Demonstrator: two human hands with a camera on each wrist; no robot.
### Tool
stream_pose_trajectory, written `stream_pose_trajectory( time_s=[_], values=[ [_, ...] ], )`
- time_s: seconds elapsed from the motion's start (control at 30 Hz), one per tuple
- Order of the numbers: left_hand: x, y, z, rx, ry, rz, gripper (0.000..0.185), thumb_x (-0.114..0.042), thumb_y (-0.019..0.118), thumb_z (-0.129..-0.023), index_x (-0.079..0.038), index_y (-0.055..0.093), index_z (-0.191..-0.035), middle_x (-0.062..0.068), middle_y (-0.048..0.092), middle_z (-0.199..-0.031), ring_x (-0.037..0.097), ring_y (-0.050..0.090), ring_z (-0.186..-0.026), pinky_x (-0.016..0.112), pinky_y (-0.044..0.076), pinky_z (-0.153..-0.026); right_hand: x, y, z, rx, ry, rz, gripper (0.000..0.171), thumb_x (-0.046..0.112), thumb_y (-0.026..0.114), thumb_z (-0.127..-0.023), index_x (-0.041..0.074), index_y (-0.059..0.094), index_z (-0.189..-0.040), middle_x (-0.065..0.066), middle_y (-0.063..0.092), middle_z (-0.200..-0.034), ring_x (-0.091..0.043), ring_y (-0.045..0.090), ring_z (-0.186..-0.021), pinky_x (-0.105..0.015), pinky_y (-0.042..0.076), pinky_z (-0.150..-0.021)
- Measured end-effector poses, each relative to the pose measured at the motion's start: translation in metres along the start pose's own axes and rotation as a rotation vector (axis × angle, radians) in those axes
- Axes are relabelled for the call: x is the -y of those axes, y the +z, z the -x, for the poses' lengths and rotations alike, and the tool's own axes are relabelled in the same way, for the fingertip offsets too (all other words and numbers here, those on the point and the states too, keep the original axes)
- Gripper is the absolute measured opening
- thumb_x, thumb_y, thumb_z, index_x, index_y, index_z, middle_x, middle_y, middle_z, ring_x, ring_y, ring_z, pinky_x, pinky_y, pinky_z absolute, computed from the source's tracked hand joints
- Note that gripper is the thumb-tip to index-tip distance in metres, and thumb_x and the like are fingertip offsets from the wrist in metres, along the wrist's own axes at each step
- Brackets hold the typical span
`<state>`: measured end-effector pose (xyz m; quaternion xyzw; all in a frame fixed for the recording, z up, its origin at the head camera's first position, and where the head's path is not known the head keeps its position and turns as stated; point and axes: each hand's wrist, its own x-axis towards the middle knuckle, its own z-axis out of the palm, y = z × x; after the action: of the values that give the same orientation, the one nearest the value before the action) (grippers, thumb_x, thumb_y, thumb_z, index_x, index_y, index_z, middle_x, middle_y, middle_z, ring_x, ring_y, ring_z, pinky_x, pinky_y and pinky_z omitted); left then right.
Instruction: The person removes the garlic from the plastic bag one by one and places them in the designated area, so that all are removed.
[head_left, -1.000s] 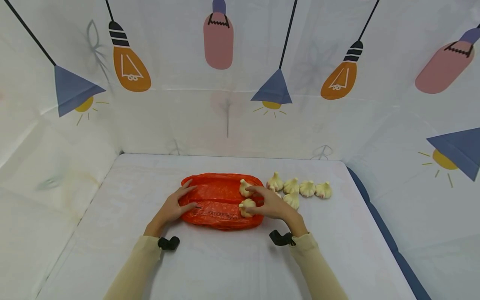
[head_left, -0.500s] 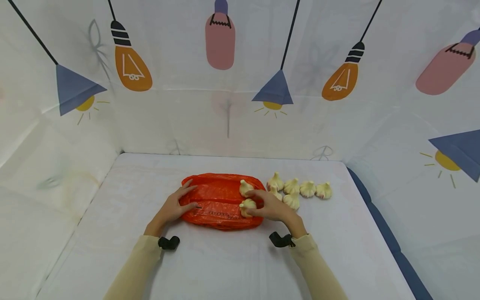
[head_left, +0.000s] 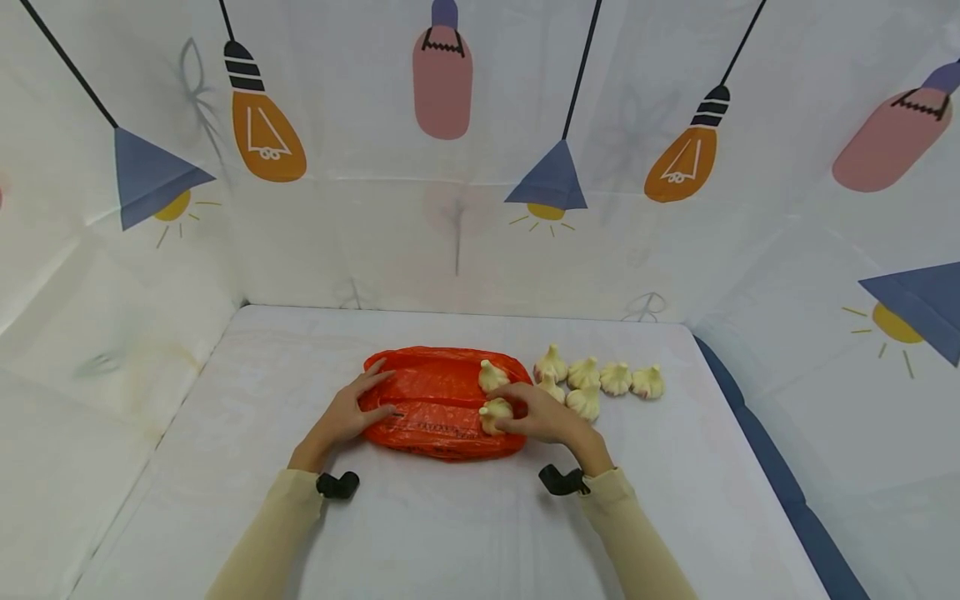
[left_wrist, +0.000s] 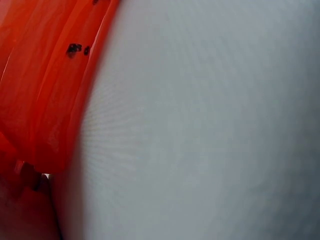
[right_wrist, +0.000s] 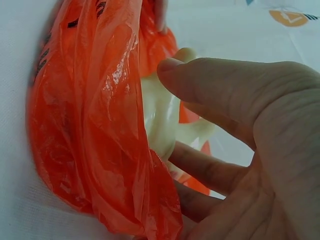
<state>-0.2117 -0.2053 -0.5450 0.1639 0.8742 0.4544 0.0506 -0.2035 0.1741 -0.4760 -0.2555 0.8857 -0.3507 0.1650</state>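
A crinkled red plastic bag [head_left: 427,392] with dark print lies on the white table. My left hand [head_left: 347,415] rests on its left end, thumb and fingers spread over the film. In the left wrist view only the bag [left_wrist: 55,90] shows clearly; that hand is mostly out of frame. At the bag's right end, my right hand [head_left: 546,412] holds a garlic bulb [head_left: 492,416] between thumb and fingers. Its thumb [right_wrist: 215,82] lies against the pale bulb [right_wrist: 161,112], partly hidden by red film. Just beyond it sits another garlic bulb [head_left: 492,377] on the bag.
Several more garlic bulbs [head_left: 616,378] stand grouped to the right of the bag, some close behind my right hand. White cloth with printed lamps [head_left: 545,179] encloses the table [head_left: 450,533] at the back and sides.
My right index finger shifts slightly down, nearer the lower garlic bulb, and the bag's right edge spreads a little rightward. My left hand keeps its place.
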Motion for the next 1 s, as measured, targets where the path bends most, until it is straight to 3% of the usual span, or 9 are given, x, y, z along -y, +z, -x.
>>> stream_pose_trajectory(
  time_s=[1.0],
  values=[
    [0.0035,0.0014,-0.0004,-0.007,-0.008,-0.009,0.068,-0.036,0.074,-0.094,-0.014,0.049,-0.154,0.01,0.027,-0.17,0.048,0.022,-0.155,0.072,0.02,-0.121,-0.0012,0.0057,-0.003,-0.003,-0.019,0.022,0.032,0.017,0.066,-0.1,0.012,0.068,-0.131,-0.006,0.067,-0.13,-0.015,0.057,-0.096,-0.03,0.052,-0.084]
  ],
)
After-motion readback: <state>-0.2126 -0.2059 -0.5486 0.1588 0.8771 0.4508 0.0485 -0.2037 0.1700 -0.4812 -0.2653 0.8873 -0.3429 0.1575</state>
